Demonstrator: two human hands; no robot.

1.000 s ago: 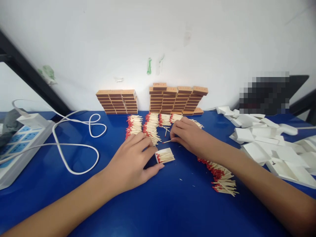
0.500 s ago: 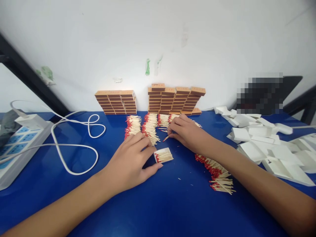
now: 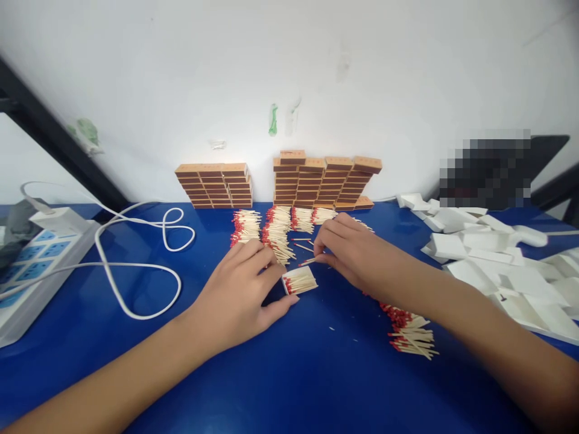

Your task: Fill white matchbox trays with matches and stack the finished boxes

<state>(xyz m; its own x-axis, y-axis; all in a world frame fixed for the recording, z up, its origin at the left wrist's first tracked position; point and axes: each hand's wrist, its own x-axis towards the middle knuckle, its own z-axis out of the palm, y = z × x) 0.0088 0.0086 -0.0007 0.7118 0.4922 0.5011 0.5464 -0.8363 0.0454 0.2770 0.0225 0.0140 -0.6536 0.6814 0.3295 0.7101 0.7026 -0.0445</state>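
Note:
Thumb and forefinger of my left hand (image 3: 246, 289) bracket a small white matchbox tray (image 3: 315, 284), gripping it on the table. Inside it lies a layer of matches (image 3: 299, 279) with red heads to the left. Just above and right of the tray, my right hand (image 3: 348, 247) pinches a single match (image 3: 307, 262), its red head pointing left. A couple of loose matches (image 3: 302, 244) lie behind that one. Rows of matches (image 3: 277, 232) stretch behind both hands, and another match pile (image 3: 409, 337) sits partly under my right forearm.
Stacked brown matchboxes (image 3: 215, 185) and a second matchbox stack (image 3: 321, 181) stand against the wall. White empty trays (image 3: 493, 253) are heaped at the right, near a dark pixelated object (image 3: 493, 175). A power strip (image 3: 40, 253) and white cable (image 3: 106, 265) occupy the left of the blue table (image 3: 280, 386).
My right hand has shifted slightly down, with the match in it now lower and nearer the tray. My left hand keeps its hold. The view has moved a little.

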